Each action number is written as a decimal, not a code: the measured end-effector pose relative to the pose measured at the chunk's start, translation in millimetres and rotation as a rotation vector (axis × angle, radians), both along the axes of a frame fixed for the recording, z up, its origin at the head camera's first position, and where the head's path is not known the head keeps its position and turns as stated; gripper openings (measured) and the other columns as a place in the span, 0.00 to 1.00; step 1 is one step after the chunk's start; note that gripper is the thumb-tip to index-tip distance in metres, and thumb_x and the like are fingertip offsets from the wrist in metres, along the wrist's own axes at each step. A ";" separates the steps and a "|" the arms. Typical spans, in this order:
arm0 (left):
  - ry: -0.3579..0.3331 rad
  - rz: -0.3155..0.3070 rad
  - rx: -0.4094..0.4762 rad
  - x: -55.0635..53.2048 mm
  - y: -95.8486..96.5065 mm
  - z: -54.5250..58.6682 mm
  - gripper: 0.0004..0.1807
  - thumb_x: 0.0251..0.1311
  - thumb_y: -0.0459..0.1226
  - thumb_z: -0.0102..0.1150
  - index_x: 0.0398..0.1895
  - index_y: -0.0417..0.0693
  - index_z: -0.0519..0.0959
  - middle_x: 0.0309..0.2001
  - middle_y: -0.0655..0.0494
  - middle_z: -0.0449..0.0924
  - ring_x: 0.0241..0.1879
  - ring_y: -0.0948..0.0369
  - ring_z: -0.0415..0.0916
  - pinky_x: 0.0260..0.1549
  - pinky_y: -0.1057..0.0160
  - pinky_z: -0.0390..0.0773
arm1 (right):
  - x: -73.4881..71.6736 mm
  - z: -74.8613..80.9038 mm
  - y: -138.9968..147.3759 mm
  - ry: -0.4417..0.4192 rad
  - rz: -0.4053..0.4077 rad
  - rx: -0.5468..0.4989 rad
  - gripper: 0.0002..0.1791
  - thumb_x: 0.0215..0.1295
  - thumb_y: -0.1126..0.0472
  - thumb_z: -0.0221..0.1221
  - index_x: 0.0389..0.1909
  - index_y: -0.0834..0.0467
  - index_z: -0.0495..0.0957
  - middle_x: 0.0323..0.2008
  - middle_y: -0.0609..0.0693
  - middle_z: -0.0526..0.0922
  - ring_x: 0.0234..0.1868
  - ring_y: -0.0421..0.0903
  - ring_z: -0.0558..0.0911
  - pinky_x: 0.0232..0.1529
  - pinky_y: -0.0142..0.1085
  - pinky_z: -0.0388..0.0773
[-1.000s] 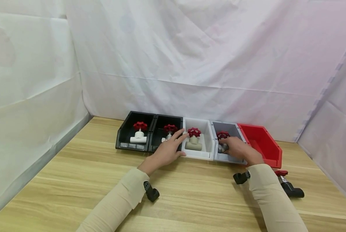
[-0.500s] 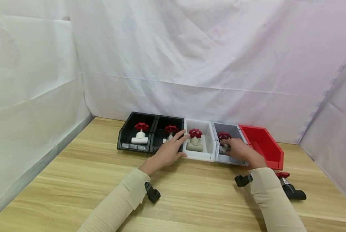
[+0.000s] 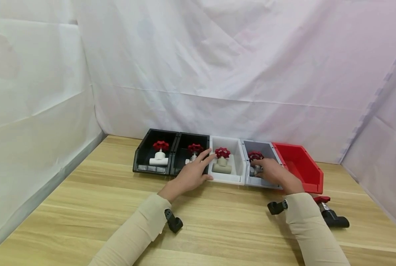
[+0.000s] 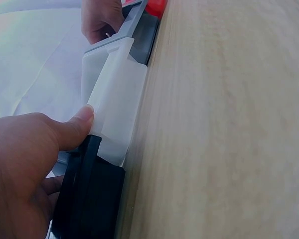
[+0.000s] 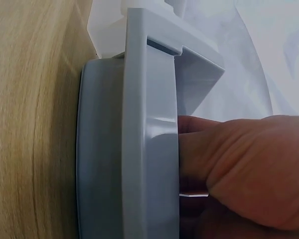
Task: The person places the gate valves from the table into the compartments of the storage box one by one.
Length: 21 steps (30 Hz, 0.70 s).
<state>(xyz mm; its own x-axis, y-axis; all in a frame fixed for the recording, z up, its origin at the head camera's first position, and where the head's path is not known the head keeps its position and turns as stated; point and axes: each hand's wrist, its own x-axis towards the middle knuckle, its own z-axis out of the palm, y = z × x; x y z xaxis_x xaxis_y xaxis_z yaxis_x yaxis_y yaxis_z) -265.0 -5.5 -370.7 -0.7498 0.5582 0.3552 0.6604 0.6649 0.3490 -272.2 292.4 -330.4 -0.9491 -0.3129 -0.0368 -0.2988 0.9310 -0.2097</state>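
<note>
My right hand (image 3: 273, 172) reaches into the grey bin (image 3: 267, 147). Its fingers hold the metal body of a valve (image 3: 255, 170) with a dark red handwheel. In the right wrist view, the bin's front wall hides the fingertips of the right hand (image 5: 249, 169). My left hand (image 3: 192, 173) lies with fingers spread over the side between the second black bin (image 3: 184, 137) and the white bin (image 3: 229, 178). The left wrist view has the thumb of the left hand (image 4: 20, 159) on the white bin's front rim. A beige valve (image 3: 222, 168) stands in that bin, just right of the left fingers.
A white valve (image 3: 159, 160) stands in the leftmost black bin (image 3: 141, 149); a metal valve (image 3: 193, 158) is in the second. The red bin (image 3: 297, 162) closes the row at right. A black valve with a red handle (image 3: 334, 218) lies on the wooden table (image 3: 224, 221) beside the right forearm.
</note>
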 end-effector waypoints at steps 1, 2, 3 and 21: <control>0.001 -0.001 0.001 0.2 -0.1 0.0 0.40 0.60 0.45 0.63 0.74 0.52 0.57 0.74 0.52 0.47 0.15 0.66 0.63 0.20 0.66 0.65 | 0.3 0.1 -0.1 -0.002 -0.005 -0.003 0.28 0.53 0.67 0.68 0.58 0.59 0.77 0.49 0.63 0.78 0.46 0.60 0.76 0.45 0.52 0.77; 0.001 -0.001 0.003 0.5 -0.1 0.1 0.40 0.60 0.45 0.63 0.74 0.52 0.57 0.74 0.52 0.47 0.15 0.66 0.63 0.20 0.66 0.65 | 0.6 0.1 -0.1 -0.005 -0.009 -0.007 0.28 0.53 0.67 0.69 0.58 0.59 0.76 0.49 0.63 0.78 0.46 0.60 0.76 0.45 0.52 0.77; 0.001 -0.002 0.004 0.7 -0.2 0.1 0.40 0.60 0.45 0.62 0.74 0.52 0.57 0.74 0.52 0.47 0.15 0.66 0.63 0.20 0.66 0.65 | 0.7 0.1 -0.1 -0.007 -0.015 -0.011 0.29 0.53 0.67 0.69 0.58 0.60 0.76 0.49 0.63 0.78 0.46 0.60 0.76 0.44 0.52 0.77; -0.003 -0.002 0.007 -0.7 0.1 -0.4 0.40 0.60 0.45 0.62 0.74 0.51 0.57 0.74 0.52 0.47 0.16 0.66 0.65 0.21 0.65 0.67 | 3.4 1.6 0.9 -0.001 -0.016 -0.023 0.30 0.52 0.67 0.69 0.60 0.59 0.75 0.51 0.61 0.79 0.47 0.59 0.77 0.44 0.50 0.78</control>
<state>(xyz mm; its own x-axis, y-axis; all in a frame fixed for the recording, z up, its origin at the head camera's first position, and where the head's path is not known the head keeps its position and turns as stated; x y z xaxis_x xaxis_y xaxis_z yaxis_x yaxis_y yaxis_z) -265.6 -5.4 -371.1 -0.7497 0.5577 0.3563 0.6608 0.6610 0.3557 -268.8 293.3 -328.7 -0.9540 -0.2981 -0.0307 -0.2834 0.9307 -0.2312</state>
